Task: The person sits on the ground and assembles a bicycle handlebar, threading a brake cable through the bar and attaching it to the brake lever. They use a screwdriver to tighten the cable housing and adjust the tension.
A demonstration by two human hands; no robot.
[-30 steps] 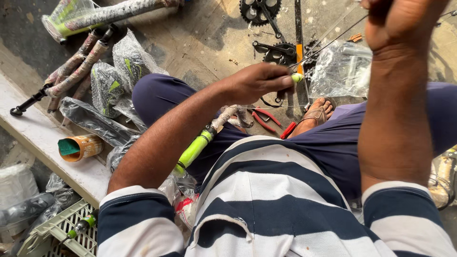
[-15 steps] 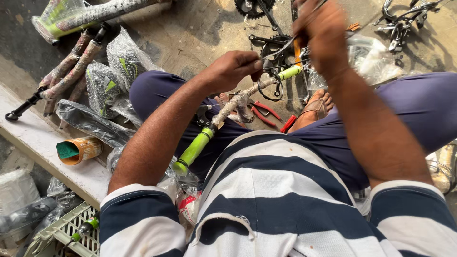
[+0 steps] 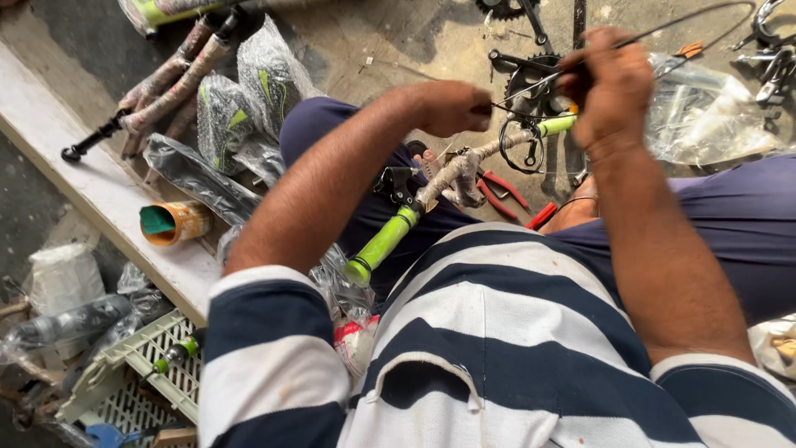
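Pinching a thin dark cable [image 3: 531, 90], the left hand [image 3: 452, 106] and the right hand [image 3: 609, 87] both grip it with closed fingers above the lap. Just below lies a wrapped handlebar [image 3: 452, 178] with green grips, red-handled pliers [image 3: 510, 192] at its right. An orange tin [image 3: 174, 222] sits far left on the ledge [image 3: 91, 191].

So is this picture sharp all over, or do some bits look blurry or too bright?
Head view: the striped shirt and green grip look sharp; the right hand is slightly smeared; sunlight glares off the clear plastic bag; the lower-left crate sits in shade.
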